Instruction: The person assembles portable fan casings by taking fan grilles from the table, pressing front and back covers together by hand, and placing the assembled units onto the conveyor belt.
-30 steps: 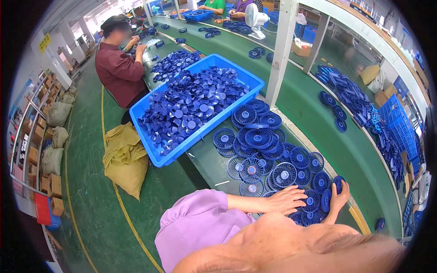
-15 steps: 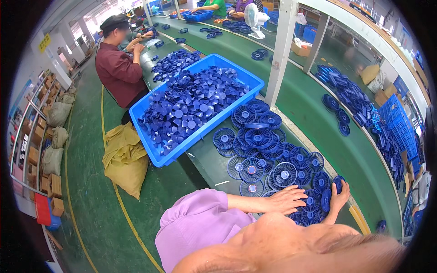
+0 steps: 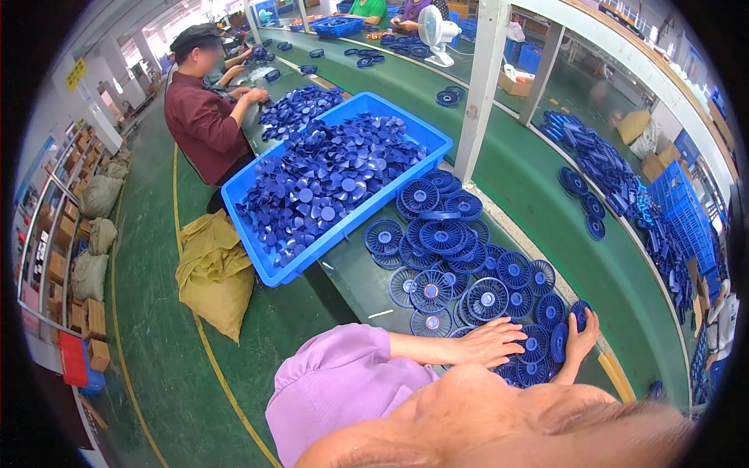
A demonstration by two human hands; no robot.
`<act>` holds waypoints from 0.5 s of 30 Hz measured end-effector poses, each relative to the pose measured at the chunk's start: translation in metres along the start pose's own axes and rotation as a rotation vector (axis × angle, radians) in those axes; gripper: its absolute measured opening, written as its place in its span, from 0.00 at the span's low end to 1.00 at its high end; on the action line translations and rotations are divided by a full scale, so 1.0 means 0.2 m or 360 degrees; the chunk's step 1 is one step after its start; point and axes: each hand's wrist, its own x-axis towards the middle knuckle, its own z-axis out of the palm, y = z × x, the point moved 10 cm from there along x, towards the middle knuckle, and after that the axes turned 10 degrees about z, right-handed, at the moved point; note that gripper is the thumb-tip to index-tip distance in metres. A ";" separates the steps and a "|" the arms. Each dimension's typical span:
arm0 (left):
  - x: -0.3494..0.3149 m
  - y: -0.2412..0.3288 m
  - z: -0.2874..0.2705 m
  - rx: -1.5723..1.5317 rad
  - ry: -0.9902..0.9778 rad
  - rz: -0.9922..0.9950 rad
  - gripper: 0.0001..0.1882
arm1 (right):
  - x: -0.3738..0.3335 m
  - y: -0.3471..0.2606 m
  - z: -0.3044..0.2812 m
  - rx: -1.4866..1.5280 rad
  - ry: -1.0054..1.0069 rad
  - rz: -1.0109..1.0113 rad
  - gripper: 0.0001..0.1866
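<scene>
A heap of dark blue round fan grilles (image 3: 442,236) lies on the work table in front of me, several of them overlapping. My left hand (image 3: 491,343) rests flat on the near part of the heap, fingers stretched out over a spoked grille (image 3: 532,344). At the heap's right edge, my right hand (image 3: 579,343) has its fingers and thumb around a small dark blue grille (image 3: 580,313) tilted on its side. Another tilted grille (image 3: 559,342) stands between the two hands.
Beyond the heap sits a bright blue tray (image 3: 363,226) full of small blue fan blades. A green conveyor belt (image 3: 538,187) runs along the right, past a white post (image 3: 481,93). A co-worker (image 3: 204,117) works at the far left; a yellow sack (image 3: 218,273) stands on the floor.
Grilles on the conveyor have shifted slightly toward me. The co-worker's hands have moved lower, toward the pile of blades. Both my hands have stayed in place.
</scene>
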 end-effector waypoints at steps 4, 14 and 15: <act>0.00 0.00 0.00 0.0000 -0.0002 0.0000 0.22 | 0.00 -0.01 -0.01 0.0007 0.0004 0.0009 0.24; 0.00 0.00 0.00 0.0007 -0.0006 0.0003 0.21 | 0.00 -0.01 -0.01 0.0011 -0.0023 0.0018 0.24; 0.00 0.00 0.00 0.0008 -0.0005 0.0002 0.21 | 0.00 -0.02 -0.01 0.0013 -0.0026 0.0015 0.24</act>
